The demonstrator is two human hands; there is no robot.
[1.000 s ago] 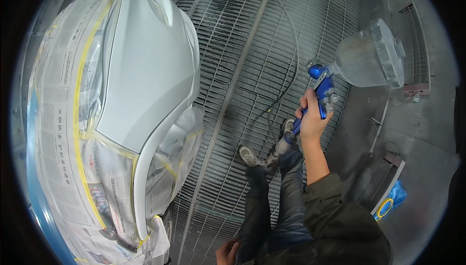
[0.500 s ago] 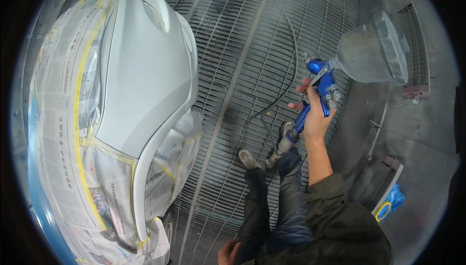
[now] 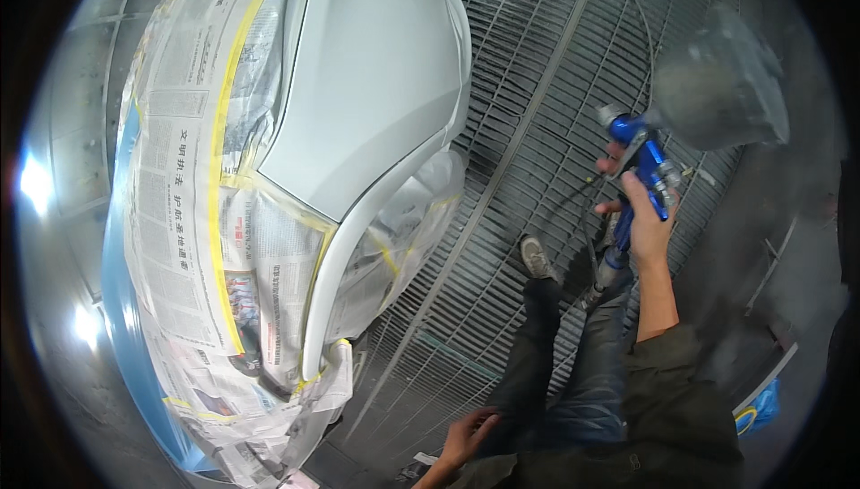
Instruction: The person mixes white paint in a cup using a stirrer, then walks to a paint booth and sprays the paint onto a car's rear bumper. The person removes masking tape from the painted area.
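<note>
A blue spray gun is held upright in my right hand, my fingers around its handle and near the trigger. On top sits a large translucent cup, tilted to the right. My left hand hangs low beside my left thigh, its fingers loosely extended and holding nothing I can see. To the left stands a car with a smooth pale grey-white bumper and fender. Newspaper and yellow masking tape cover the panels around the painted part; clear film covers the wheel opening. The gun and the car are apart.
A dark air hose runs from the gun's base over the floor grating. Light-blue bodywork shows at the car's far left. A blue plastic bag with a yellow ring lies at the lower right.
My view has swung left, so the car and my hands appear farther right. My right hand still grips the spray gun; my left hand shows more fully beside my thigh.
</note>
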